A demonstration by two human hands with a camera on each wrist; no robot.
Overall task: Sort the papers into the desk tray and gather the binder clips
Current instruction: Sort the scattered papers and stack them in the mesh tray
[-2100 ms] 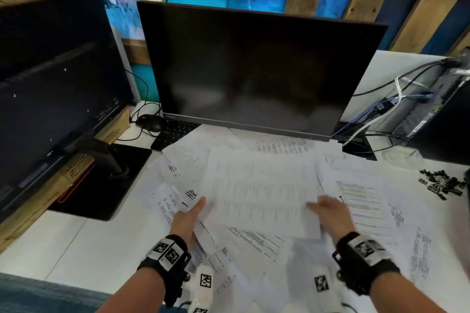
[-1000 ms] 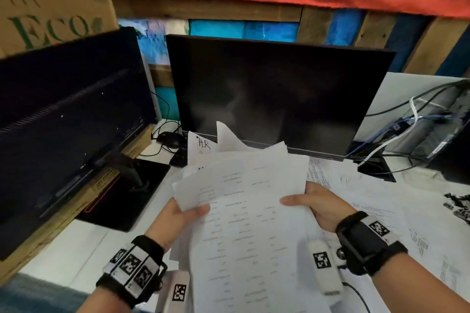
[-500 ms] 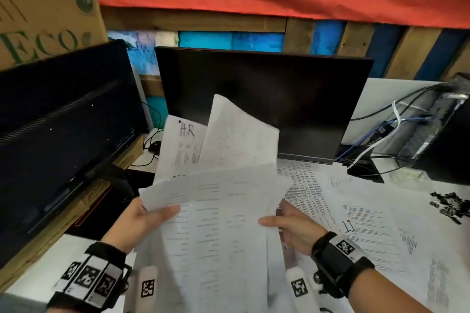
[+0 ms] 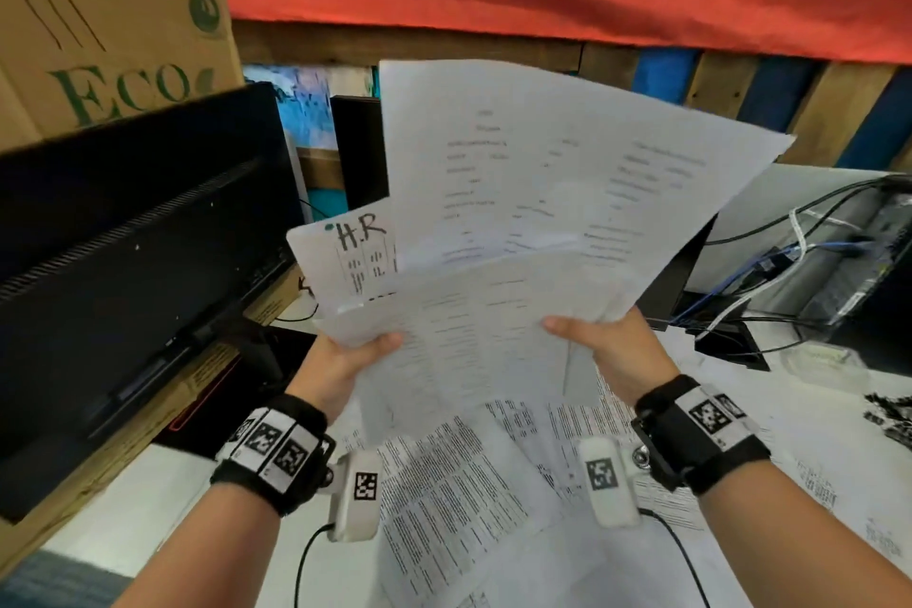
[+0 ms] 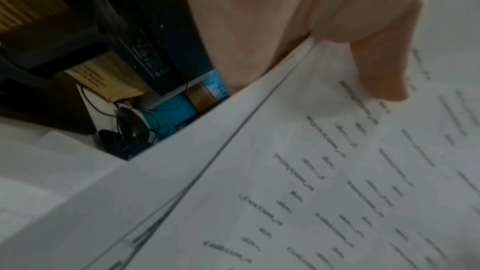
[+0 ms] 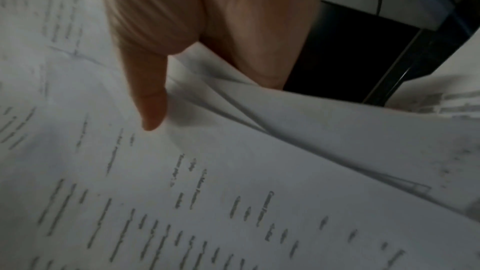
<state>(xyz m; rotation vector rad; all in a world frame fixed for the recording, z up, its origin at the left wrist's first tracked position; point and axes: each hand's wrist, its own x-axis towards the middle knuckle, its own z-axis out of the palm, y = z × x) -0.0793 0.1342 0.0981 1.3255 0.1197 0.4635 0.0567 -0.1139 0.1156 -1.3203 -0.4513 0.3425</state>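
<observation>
I hold a fanned bundle of printed papers [image 4: 518,222] upright in the air before the monitor. My left hand [image 4: 345,360] pinches its lower left edge, thumb on the front sheet; my right hand [image 4: 607,341] pinches its lower right edge the same way. One sheet at the left carries a handwritten "HR" [image 4: 360,232]. In the left wrist view my thumb [image 5: 376,73] presses the papers [image 5: 337,171]. The right wrist view shows my thumb [image 6: 150,98] on the papers [image 6: 233,192]. More loose sheets [image 4: 469,484] lie on the desk below. A heap of black binder clips [image 4: 893,415] sits at the right edge. No desk tray is in view.
A dark monitor [image 4: 123,237] on a wooden riser stands at the left, under a cardboard box [image 4: 108,30]. A second monitor [image 4: 358,148] is mostly hidden behind the papers. Cables [image 4: 789,262] and a computer case [image 4: 868,272] crowd the back right. A mouse [image 5: 130,124] lies by the keyboard.
Both hands gathered sheets off the desk and lifted the bundle upright; it now fans wider and sits higher, covering most of the centre monitor.
</observation>
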